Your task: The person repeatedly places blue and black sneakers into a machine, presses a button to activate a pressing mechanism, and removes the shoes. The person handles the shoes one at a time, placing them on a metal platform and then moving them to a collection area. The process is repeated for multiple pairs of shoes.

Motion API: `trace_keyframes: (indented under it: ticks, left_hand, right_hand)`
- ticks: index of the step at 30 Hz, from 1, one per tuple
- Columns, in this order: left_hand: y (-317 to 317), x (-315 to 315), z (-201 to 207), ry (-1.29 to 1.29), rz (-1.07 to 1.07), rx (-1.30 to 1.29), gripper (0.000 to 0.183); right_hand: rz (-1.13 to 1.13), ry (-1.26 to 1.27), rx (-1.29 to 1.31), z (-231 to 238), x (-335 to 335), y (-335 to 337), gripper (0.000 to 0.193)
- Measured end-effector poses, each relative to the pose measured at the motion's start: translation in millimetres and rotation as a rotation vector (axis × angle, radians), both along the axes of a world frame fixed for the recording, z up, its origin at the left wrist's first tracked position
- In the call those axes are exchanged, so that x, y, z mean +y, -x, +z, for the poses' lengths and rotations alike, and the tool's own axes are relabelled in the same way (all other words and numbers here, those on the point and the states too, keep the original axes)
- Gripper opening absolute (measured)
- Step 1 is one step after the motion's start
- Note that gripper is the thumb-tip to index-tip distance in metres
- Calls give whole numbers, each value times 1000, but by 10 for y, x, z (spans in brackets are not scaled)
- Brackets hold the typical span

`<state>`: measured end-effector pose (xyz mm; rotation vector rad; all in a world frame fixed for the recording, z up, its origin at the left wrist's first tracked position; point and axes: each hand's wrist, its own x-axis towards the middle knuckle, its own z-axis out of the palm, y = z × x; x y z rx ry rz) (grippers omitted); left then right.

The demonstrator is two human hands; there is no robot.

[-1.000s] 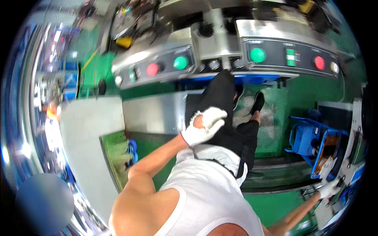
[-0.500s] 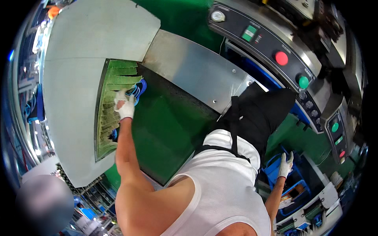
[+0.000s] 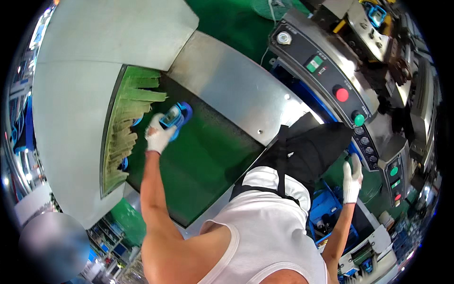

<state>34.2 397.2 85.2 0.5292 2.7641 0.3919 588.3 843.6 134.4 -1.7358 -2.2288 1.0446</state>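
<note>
My left hand (image 3: pixel 160 134), in a white work glove, grips the near side of a blue shoe upper (image 3: pixel 178 116) just above the green conveyor belt (image 3: pixel 198 151). The shoe's opening is turned up, with lighter blue edging. Two more blue pieces (image 3: pixel 124 164) show only partly beneath the green strip curtain (image 3: pixel 127 113), beside my left hand. On the right, my right hand (image 3: pixel 352 182), also gloved, holds nothing. Its fingers are stretched out, above a blue crate (image 3: pixel 326 208) and near the machine's control panel (image 3: pixel 326 71).
A pale grey machine housing (image 3: pixel 80 104) frames the curtain on the left. A bare metal plate (image 3: pixel 227 71) borders the belt's far side. Another machine with green and red buttons stands at the right, with a blue shoe-like piece (image 3: pixel 376 15) up on it.
My left hand has drawn the blue shoe upper out from the curtain strips, rightward over the belt. My right hand has risen from beside the blue crate towards the control panel.
</note>
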Motion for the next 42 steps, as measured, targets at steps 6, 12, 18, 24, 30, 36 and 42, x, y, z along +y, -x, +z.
trace_keyframes:
  ticks: [6, 12, 18, 24, 30, 36, 42]
  left_hand:
    - [-1264, 257, -609, -500, 290, 52, 80]
    - [-929, 781, 420, -126, -235, 86, 58]
    - [-1109, 2758, 1908, -109, -1260, -61, 52]
    - [-1261, 4675, 2540, -582, -1614, 284, 48]
    - [-931, 6839, 2334, -556, -1047, 351, 71]
    - [-1168, 7977, 1539, -171, -695, 421, 79]
    - [-600, 8199, 1998, -321, -876, 406, 70]
  right_hand:
    - [488, 170, 417, 442, -512, 1661, 59]
    - [962, 69, 645, 467, -898, 2590, 73]
    - [986, 60, 502, 417, -653, 2821, 64]
    - [325, 385, 776, 671, 32, 1410, 65]
    - [-370, 798, 1350, 785, -375, 319, 84]
    - [-712, 629, 1398, 734, -749, -36, 87]
    - [-788, 600, 1478, 530, -1009, -136, 84]
